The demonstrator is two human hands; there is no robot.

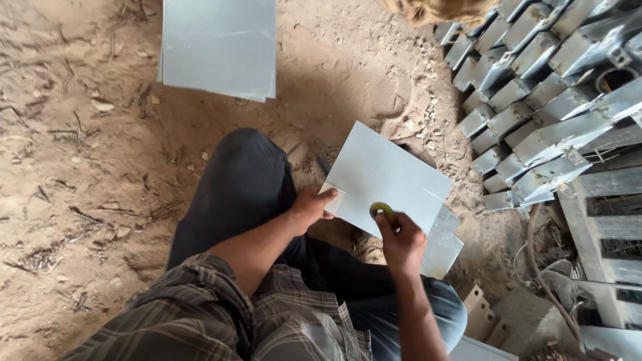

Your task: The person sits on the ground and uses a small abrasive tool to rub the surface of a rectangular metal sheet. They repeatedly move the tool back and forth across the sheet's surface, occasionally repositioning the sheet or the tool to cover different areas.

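Sheet metal, a flat pale grey rectangular piece (384,175), sits just right of the frame's centre, tilted so one corner points toward the upper left, and held up above the person's lap rather than resting on anything. The left hand (313,207) pinches its lower left edge, thumb on top and fingers curled beneath, which seems to steady the sheet and keep its face turned up toward the camera. The right hand (400,242) comes in from below at the sheet's lower edge, closed around a small yellow-green ring-shaped object (382,209) pressed against the metal surface; what the object is cannot be told. A thin line runs across the sheet's face near the right side, so the grip probably keeps that area in plain view.

Beneath the held sheet, more cut grey sheets (443,242) lie stacked at the lower right. Another larger metal sheet (219,45) lies flat on the dirt floor (73,154) in the upper left of the frame. Rows of folded metal boxes (535,80) are piled along the upper right and right edge.
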